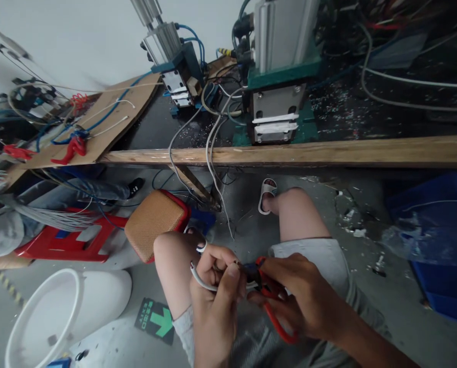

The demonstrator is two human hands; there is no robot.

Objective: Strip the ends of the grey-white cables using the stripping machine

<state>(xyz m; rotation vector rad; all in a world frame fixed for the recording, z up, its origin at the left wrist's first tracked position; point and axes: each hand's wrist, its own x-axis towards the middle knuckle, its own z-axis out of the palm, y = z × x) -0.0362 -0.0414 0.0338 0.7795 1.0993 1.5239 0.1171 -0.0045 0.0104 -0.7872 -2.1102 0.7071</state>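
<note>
My left hand (216, 301) is closed with thumb and fingers pinching a short white cable (200, 280), whose cut end sticks out to the left. In my right hand (301, 296) is a pair of red-handled pliers (276, 319), gripped round the handles. Their dark jaws (250, 275) reach to my left fingertips, close to the pinched part of the cable. What lies between jaws and fingertips is too small and partly hidden to make out. Both hands are held together above my lap.
A workbench with a wooden edge (328, 152) spans ahead, carrying two pneumatic presses (276, 71) and loose cables. At left are a white bucket (109, 291), a red stool (63, 245), and a seated person's leg (113, 189). A blue bin (443, 286) stands at right.
</note>
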